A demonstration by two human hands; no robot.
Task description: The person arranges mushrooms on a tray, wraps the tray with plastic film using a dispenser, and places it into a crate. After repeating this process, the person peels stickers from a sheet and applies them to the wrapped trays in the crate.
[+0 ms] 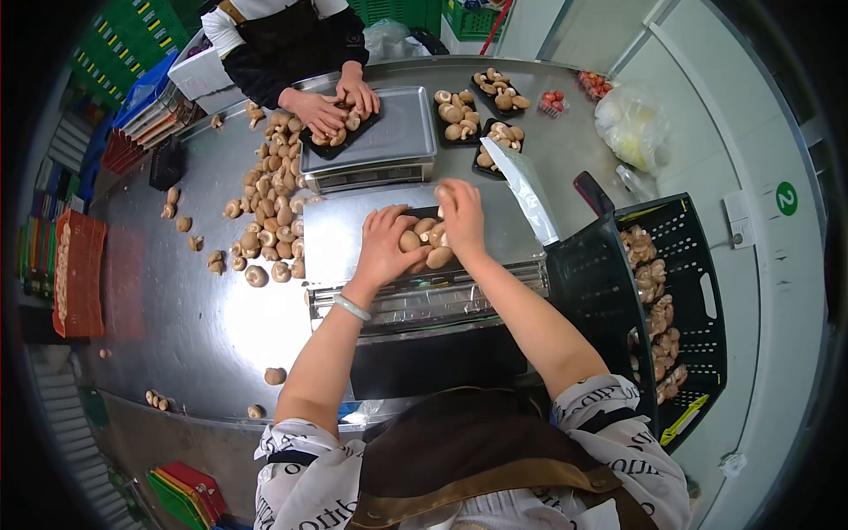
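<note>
Head view shows left grip (pixel 387 243) spread, right grip (pixel 462 216) unclear, one mushroom tray (pixel 422 213) between, four trays (pixel 353 135) beyond.

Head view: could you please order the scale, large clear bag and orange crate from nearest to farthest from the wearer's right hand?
1. Scale, just ahead, slightly left.
2. Large clear bag, ahead and right.
3. Orange crate, far left.

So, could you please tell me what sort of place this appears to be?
Probably a produce packing room: loose mushrooms are heaped on a metal table, filled black trays sit beside a scale, and a large crate of mushrooms stands to the right.
</note>
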